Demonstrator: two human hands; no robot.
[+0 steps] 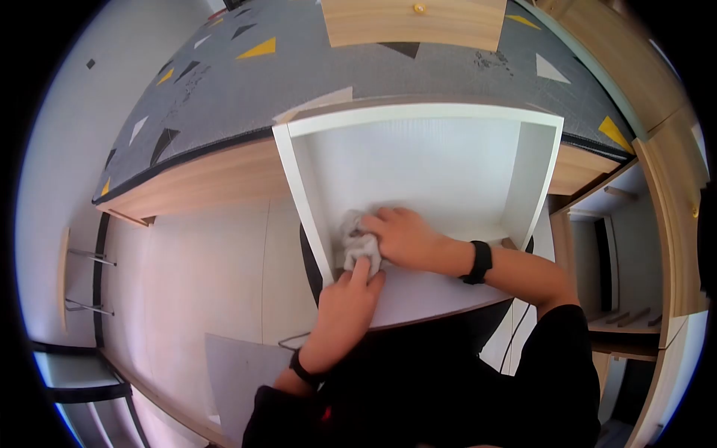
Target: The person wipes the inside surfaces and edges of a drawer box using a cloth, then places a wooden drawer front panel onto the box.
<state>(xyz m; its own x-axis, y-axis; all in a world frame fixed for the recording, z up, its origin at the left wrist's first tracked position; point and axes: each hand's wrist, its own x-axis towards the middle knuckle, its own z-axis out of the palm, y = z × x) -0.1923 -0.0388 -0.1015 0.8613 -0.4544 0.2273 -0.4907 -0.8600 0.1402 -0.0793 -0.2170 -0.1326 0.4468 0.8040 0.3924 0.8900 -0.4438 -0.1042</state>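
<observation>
A white open drawer box (418, 112) with raised sides lies tilted in front of me, its pale inner panel facing up. A crumpled light-grey cloth (361, 252) is bunched in its lower left corner. My right hand (407, 237) reaches in from the right, its fingers closed on the upper part of the cloth. My left hand (349, 302) comes from below and pinches the cloth's lower edge, beside the box's left wall. Part of the cloth is hidden under my fingers. Dark bands circle both wrists.
Behind the box is a bed with a grey patterned cover (216, 89), and a wooden drawer with a yellow knob (414, 26) lies on it. On the right, a wooden cabinet (665, 216) has open compartments. A dark cable (515, 336) hangs near my right elbow.
</observation>
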